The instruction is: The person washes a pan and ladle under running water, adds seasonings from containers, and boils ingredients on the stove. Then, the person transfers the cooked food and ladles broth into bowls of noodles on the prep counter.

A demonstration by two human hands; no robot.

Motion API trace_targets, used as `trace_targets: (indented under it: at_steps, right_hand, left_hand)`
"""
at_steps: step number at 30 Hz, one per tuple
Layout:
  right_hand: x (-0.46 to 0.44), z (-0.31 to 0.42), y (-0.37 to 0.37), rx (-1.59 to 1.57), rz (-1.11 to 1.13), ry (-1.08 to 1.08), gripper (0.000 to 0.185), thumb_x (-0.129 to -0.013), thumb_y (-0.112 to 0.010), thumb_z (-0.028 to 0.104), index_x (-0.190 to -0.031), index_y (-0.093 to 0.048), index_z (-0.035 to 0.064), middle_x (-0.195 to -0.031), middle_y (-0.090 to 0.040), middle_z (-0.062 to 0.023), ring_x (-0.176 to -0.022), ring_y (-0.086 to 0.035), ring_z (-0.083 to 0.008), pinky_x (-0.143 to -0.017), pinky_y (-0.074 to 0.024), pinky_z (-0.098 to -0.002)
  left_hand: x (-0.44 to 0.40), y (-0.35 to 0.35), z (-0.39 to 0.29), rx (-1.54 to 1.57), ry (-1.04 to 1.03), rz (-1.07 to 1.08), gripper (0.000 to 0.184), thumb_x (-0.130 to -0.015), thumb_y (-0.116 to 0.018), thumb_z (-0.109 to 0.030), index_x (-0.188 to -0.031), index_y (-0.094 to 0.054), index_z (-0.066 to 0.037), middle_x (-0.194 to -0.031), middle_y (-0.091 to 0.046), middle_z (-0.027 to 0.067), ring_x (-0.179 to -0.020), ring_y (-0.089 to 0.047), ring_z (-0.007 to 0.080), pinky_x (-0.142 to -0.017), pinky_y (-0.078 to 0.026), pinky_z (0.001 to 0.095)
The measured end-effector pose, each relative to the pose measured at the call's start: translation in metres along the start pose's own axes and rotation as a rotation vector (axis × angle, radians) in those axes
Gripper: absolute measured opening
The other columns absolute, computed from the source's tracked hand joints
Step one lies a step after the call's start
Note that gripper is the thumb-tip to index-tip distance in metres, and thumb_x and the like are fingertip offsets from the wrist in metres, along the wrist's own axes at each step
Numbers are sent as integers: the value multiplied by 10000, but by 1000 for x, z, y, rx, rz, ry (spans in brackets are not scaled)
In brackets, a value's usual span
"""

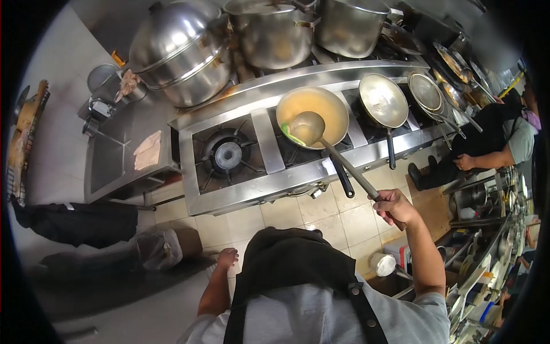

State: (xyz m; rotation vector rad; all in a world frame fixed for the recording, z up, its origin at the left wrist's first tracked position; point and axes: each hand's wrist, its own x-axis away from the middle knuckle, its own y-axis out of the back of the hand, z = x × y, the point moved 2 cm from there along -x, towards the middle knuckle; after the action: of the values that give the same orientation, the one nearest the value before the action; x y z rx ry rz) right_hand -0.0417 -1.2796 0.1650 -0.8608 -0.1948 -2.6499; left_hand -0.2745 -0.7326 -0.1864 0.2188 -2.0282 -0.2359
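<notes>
My right hand (395, 207) is wrapped round the handle of a long metal ladle (307, 127). The ladle's bowl rests in a pan (345, 123) of light brown liquid on a stove burner, with a green piece beside the bowl. The pan's black-tipped handle points towards me, below the ladle's handle. My left hand (227, 258) hangs low at my left side, away from the stove, with its fingers curled; whether it holds anything is too small to tell.
An unused burner (228, 153) lies left of the pan, an empty-looking frying pan (384, 101) to its right. Large metal pots (269, 34) line the back. A folded cloth (148, 150) lies on the left counter. Another person (492, 132) stands at the right. A bin (159, 249) is lower left.
</notes>
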Motion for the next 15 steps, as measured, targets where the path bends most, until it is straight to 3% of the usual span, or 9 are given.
trace_targets:
  at_steps: [2,4,6,7,9,15]
  right_hand:
    - [-6,0,4,-140,76,-13,188,-814,-585,12,-996,-608,-29,-566,-526,-34,-360,-419,-81,-338,-302,-211]
    - [-12,-5,7,-235,108,-4,215,-803,-580,-3,-1013,-608,-39,-562,-522,-35,-345,-408,-79,-325,-295,-205]
    - [-16,-9,7,-334,136,4,243,-792,-574,-18,-1030,-609,-48,-558,-517,-37,-330,-397,-78,-312,-288,-200]
    - [-17,-12,7,-365,141,-2,247,-791,-576,-16,-1034,-605,-51,-557,-516,-37,-331,-396,-77,-311,-286,-199]
    - [-18,-17,6,-424,156,-4,259,-791,-579,-13,-1047,-595,-54,-557,-516,-37,-335,-397,-75,-313,-282,-197]
    - [-21,-22,-4,-256,89,67,159,-810,-591,13,-963,-603,-26,-585,-525,-30,-359,-418,-87,-335,-325,-222]
  left_hand:
    - [11,-8,-2,22,9,-7,274,-873,-584,-254,-1087,-611,-84,-808,-652,41,-639,-621,163,-500,-455,345]
    - [13,-14,11,-1,58,-25,273,-887,-562,-249,-1105,-592,-86,-825,-649,32,-656,-620,169,-515,-457,349]
    - [-2,-9,39,141,98,130,277,-890,-551,-253,-1116,-593,-97,-823,-650,34,-657,-622,170,-524,-463,372]
    - [7,-12,41,8,22,59,261,-888,-545,-258,-1097,-607,-116,-833,-655,34,-663,-624,176,-546,-470,389]
    - [18,-14,45,22,80,23,256,-887,-545,-264,-1091,-613,-126,-846,-660,34,-676,-629,179,-569,-475,399]
    - [37,-16,51,29,129,-1,272,-882,-547,-290,-1103,-620,-148,-901,-676,30,-740,-641,180,-657,-479,426]
